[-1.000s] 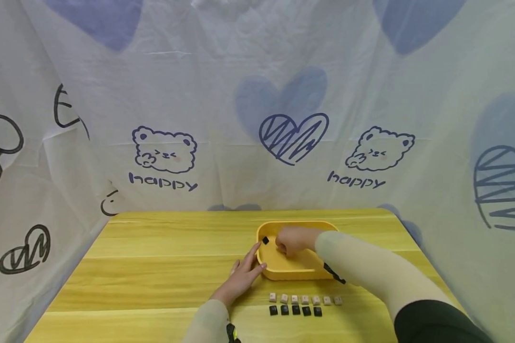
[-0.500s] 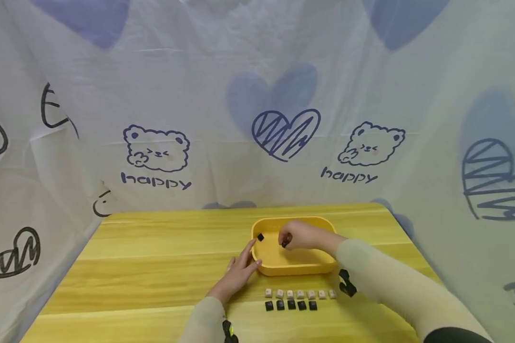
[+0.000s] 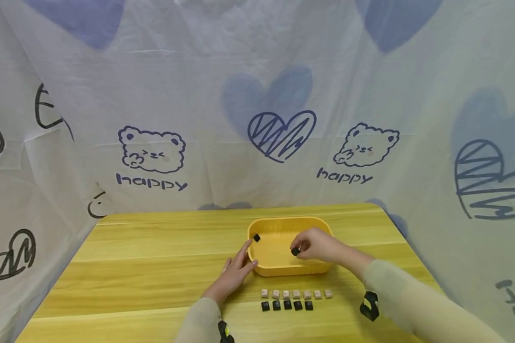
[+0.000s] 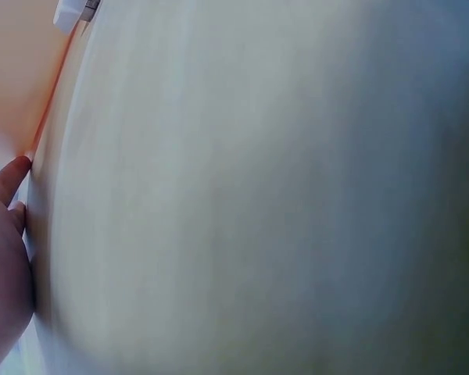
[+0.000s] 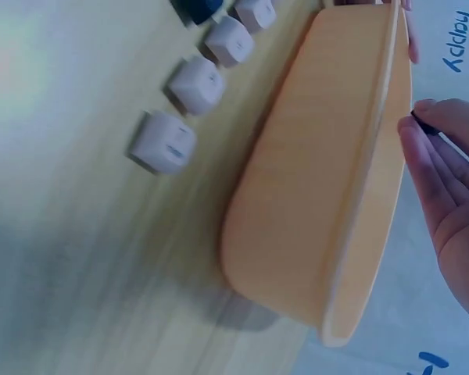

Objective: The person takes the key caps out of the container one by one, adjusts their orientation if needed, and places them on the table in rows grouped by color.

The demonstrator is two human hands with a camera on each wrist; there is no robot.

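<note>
Keycap (image 3: 295, 251), black, sits pinched in the right hand (image 3: 319, 245) over the yellow tray (image 3: 283, 272) interior, toward 3 o'clock. Small, light, hard plastic (probably slick), best held by opposite side walls. Left hand (image 3: 233, 275), fingers straight, steadies the tray's 9 o'clock rim.

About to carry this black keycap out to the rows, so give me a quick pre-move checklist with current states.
1. Right hand pinches the black keycap: ok.
2. Keycap lifted above the tray floor: cannot tell.
3. Left hand touches the tray's left edge, steadying it: ok.
4. Black row has room at its right end: ok.
5. Light row lies straight: ok.
6. Tray emptied: not ok, another black keycap remains inside.
</note>
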